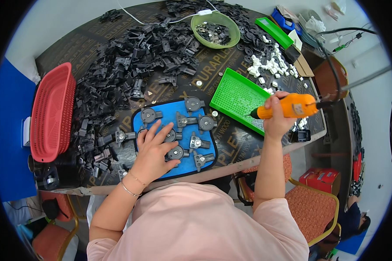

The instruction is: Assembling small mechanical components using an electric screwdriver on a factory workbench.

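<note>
My left hand (pixel 154 150) lies flat, fingers spread, on a blue jig mat (pixel 139 122) that holds several dark grey round parts with metal centres (pixel 193 104). Its fingertips touch the parts in the mat's middle. My right hand (pixel 278 119) grips an orange electric screwdriver (pixel 287 107), held sideways above the table's right edge. The screwdriver's tip points left over a green tray (pixel 237 98). A black cable runs from the tool's rear up to the right.
A large heap of black plastic parts (pixel 130 52) covers the table's far half. A red basket (pixel 52 113) stands at the left, a green bowl of metal bits (pixel 215 29) at the back, white small pieces (pixel 270 65) at the right. An orange chair (pixel 311 206) is beside me.
</note>
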`<state>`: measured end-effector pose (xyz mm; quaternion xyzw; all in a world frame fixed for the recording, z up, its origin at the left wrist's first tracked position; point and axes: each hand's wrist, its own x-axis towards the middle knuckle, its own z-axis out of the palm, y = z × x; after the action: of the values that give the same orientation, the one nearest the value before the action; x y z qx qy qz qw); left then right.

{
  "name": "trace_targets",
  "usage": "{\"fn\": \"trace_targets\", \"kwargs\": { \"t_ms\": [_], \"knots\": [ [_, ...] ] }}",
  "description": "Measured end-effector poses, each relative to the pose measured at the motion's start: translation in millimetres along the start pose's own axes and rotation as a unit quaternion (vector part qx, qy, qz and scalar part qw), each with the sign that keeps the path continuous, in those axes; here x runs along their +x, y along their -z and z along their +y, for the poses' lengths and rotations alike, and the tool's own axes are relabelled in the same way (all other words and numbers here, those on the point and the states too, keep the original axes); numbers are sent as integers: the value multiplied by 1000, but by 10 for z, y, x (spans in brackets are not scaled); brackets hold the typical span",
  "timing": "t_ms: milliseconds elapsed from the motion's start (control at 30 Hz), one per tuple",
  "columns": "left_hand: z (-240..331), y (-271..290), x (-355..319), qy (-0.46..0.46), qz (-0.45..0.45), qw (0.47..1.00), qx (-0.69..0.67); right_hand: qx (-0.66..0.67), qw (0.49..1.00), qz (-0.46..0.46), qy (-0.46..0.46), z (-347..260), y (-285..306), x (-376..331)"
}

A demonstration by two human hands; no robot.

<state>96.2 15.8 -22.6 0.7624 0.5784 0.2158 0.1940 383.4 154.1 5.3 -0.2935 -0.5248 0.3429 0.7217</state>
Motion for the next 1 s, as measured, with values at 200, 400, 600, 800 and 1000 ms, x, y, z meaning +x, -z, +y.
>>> {"fn": "trace_targets", "kwargs": {
  "t_ms": [200, 400, 600, 800, 1000],
  "knots": [
    [-5, -2, -16, 6, -2, 1000, 6, 132, 987, -88, -19, -503, -392, -179],
    [2, -37, -19, -11, 14, 1000, 11, 182, 954, -204, -119, -527, -965, -806],
    [-65, -108, -32, -15, 30, 999, 29, 92, 932, -335, -105, -459, -1171, -906],
    [-82, -141, -24, -27, 62, 997, 40, 69, 919, -372, -110, -469, -1233, -936],
    [-150, -193, -2, -44, 65, 997, 14, 26, 899, -437, -25, -468, -1309, -755]
  ]
}}
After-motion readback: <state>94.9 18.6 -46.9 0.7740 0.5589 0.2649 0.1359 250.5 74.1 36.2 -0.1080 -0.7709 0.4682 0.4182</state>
